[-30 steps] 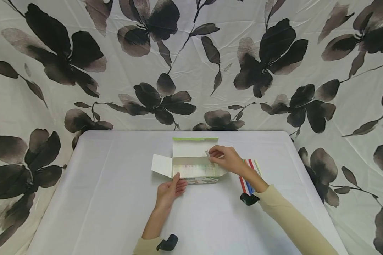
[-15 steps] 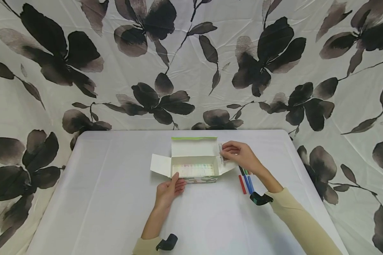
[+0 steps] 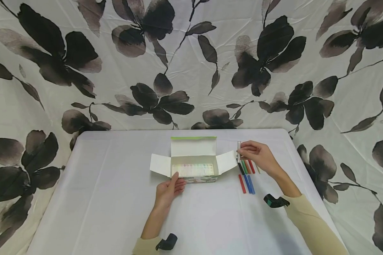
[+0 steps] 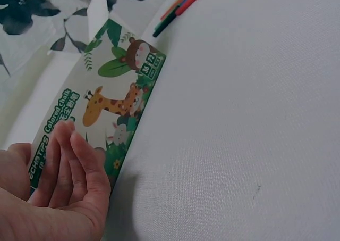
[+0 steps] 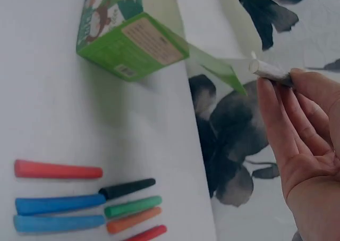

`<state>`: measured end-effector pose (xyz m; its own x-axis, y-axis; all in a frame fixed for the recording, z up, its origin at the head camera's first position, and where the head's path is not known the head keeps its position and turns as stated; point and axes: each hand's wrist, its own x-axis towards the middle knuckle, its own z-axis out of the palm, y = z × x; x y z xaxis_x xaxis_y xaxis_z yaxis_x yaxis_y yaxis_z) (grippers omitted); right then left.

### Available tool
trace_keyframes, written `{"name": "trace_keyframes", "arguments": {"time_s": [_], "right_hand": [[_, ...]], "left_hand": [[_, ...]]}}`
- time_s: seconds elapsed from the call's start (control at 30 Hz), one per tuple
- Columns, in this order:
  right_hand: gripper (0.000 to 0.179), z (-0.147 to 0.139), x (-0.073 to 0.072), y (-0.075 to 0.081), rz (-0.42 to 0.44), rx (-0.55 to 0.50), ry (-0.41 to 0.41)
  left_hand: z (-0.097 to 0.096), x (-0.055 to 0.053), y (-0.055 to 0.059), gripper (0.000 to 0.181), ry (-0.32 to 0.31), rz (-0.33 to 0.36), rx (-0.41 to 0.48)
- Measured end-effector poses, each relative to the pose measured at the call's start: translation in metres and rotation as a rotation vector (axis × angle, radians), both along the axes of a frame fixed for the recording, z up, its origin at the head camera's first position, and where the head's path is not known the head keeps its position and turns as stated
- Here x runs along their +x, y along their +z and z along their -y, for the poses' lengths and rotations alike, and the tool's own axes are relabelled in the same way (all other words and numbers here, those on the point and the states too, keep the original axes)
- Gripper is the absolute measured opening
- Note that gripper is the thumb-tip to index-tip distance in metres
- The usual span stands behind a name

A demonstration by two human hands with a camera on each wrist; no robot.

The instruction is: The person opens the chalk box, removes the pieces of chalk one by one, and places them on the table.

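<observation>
An open-topped box of coloured chalk (image 3: 194, 180) with animal pictures on its front (image 4: 114, 102) sits at the table's back centre. Pale chalk sticks (image 3: 193, 170) lie in a row inside. My left hand (image 3: 166, 193) holds the box's front wall near its left corner, thumb over the rim and fingers against the printed face. Off the box's right side, my right hand (image 3: 258, 156) pinches a white chalk stick (image 5: 268, 72) between thumb and fingertips. In the head view, that stick stands upright just above the black chalk (image 3: 240, 168).
Right of the box lie two rows of coloured chalk, including red (image 3: 242, 184), blue (image 3: 251, 184) and green (image 3: 244, 167) sticks. The box's side flaps (image 3: 226, 162) spread outward and its lid (image 3: 193, 146) stands up at the back. A floral cloth (image 3: 210, 71) hangs behind the white table (image 3: 115, 198).
My right hand has carried the white chalk stick rightward from over the box, past its right flap, to beside the chalk rows. My left hand stays on the box.
</observation>
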<state>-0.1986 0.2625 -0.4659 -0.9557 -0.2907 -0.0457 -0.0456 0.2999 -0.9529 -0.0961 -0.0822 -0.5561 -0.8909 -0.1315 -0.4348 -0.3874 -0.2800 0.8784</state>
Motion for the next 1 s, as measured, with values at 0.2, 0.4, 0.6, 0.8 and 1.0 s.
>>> {"name": "trace_keyframes", "arguments": {"time_s": [0.2, 0.4, 0.6, 0.8, 1.0], "right_hand": [[0.038, -0.021, 0.008, -0.008, 0.006, -0.005, -0.041], [0.042, -0.039, 0.016, -0.021, 0.029, 0.035, -0.081], [0.046, -0.053, 0.023, -0.036, 0.072, 0.065, -0.115], [0.046, -0.065, 0.032, -0.053, 0.104, 0.097, -0.137], [0.044, -0.075, 0.043, -0.073, 0.123, 0.113, -0.139]], "left_hand": [[0.0, 0.0, -0.001, 0.057, -0.002, -0.004, -0.004], [0.0, 0.0, -0.001, 0.056, 0.006, -0.005, 0.002], [-0.001, -0.001, 0.0, 0.054, 0.011, 0.006, 0.001], [-0.001, -0.002, -0.001, 0.054, 0.006, 0.015, -0.003], [0.0, -0.001, -0.001, 0.056, 0.008, 0.007, 0.004]]}}
